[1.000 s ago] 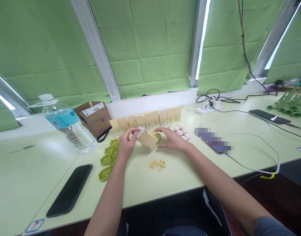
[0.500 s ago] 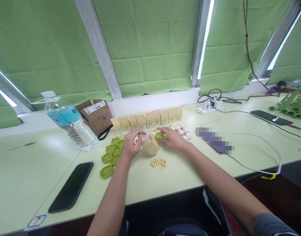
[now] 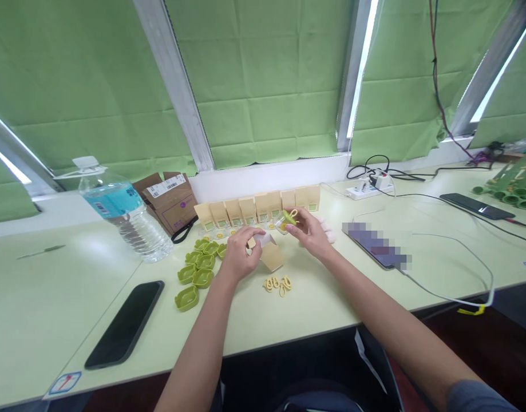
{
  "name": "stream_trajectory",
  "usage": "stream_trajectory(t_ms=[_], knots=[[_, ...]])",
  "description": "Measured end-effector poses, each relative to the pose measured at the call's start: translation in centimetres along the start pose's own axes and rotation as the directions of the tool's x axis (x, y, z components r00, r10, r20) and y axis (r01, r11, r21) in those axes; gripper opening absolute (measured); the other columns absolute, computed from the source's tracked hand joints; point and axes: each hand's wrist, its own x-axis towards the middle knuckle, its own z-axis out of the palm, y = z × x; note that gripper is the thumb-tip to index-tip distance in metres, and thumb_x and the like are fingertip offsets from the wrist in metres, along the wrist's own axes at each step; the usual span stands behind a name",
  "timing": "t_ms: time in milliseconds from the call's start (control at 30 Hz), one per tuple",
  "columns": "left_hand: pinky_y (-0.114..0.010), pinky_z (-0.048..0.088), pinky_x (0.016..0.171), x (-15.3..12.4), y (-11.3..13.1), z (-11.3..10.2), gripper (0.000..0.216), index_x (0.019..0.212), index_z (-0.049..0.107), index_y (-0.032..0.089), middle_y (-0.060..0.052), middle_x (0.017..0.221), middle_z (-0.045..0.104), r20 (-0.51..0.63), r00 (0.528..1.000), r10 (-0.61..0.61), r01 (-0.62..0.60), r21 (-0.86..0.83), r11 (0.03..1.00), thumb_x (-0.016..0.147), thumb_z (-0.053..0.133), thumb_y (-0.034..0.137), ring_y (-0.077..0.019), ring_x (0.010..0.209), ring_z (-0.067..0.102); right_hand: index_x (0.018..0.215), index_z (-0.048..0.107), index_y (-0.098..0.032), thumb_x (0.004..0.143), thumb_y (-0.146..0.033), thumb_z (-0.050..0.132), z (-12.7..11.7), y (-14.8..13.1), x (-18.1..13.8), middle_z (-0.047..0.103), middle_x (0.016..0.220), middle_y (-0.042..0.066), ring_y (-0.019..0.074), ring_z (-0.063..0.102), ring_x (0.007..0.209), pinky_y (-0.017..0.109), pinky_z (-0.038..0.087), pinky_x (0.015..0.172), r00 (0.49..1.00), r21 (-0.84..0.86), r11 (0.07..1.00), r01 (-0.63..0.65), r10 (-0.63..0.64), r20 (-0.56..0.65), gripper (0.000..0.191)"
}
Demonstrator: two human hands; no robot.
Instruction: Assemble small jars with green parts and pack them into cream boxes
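We're holding a small tan carton point(image 3: 273, 259) in the left hand point(image 3: 241, 255), thumb and fingers closed on its mouth end, white inside showing; it's tilting just above or on the tabletop, and we can't tell which from this angle. In the right hand point(image 3: 312, 233) we're pinching a clear container point(image 3: 284, 222) with a green cap and a pale yellow loop, up and right of the carton, not touching it.

For good handling, we should be gripping the carton lightly so its walls aren't caving in, holding its mouth toward the container, and pinching the container near the cap so the clear end is staying free. The loop could be snagging on a flap, so we should be minding it.

Edges: the row of cartons point(image 3: 263, 207) is standing close behind both hands, so backward room is tight. Green cups point(image 3: 202, 278) are crowding the left wrist, and pale rounded pieces point(image 3: 330, 236) are sitting partly hidden behind the right hand. Yellow loops point(image 3: 277, 285) are lying just in front of the carton. The best open room is on the table point(image 3: 288, 316) between those loops and the front edge.
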Motion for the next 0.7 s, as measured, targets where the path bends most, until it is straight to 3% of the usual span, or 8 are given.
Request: stream_trajectory(t_ms=[333, 500, 700], knots=[[-0.04, 0.05, 0.084, -0.2, 1.0, 1.4, 0.025, 0.105, 0.061, 0.018, -0.009, 0.101, 0.066, 0.02, 0.998, -0.06, 0.057, 0.138, 0.989, 0.082, 0.055, 0.015, -0.026, 0.095, 0.063, 0.128, 0.056, -0.026, 0.088, -0.047, 0.068, 1.4, -0.7, -0.7, 0.063, 0.121, 0.008, 0.0216, 0.064, 0.109, 0.039, 0.055, 0.097, 0.998, 0.02, 0.999, 0.039, -0.039, 0.044, 0.047], [-0.039, 0.05, 0.082, -0.2, 1.6, 1.5, 0.014, 0.1, 0.059, 0.019, -0.008, 0.097, 0.063, 0.052, 0.994, -0.099, 0.09, 0.162, 0.983, 0.086, 0.057, 0.023, -0.0249, 0.09, 0.062, 0.125, 0.056, -0.027, 0.088, -0.043, 0.068, 1.5, -0.9, -0.7, 0.061, 0.12, 0.007, 0.0193, 0.063, 0.105, 0.037, 0.057, 0.094, 0.996, -0.018, 0.997, 0.07, -0.069, 0.053, 0.043], [-0.038, 0.05, 0.085, -0.1, 2.1, 1.4, 0.023, 0.109, 0.059, 0.021, -0.007, 0.104, 0.063, 0.073, 0.985, -0.158, 0.147, 0.142, 0.979, 0.091, 0.058, 0.035, -0.0234, 0.097, 0.062, 0.119, 0.059, -0.027, 0.084, -0.044, 0.072, 1.4, -1.0, -0.5, 0.062, 0.116, 0.007, 0.0187, 0.062, 0.098, 0.035, 0.057, 0.087, 0.997, -0.084, 0.995, 0.061, -0.057, 0.052, 0.041]])
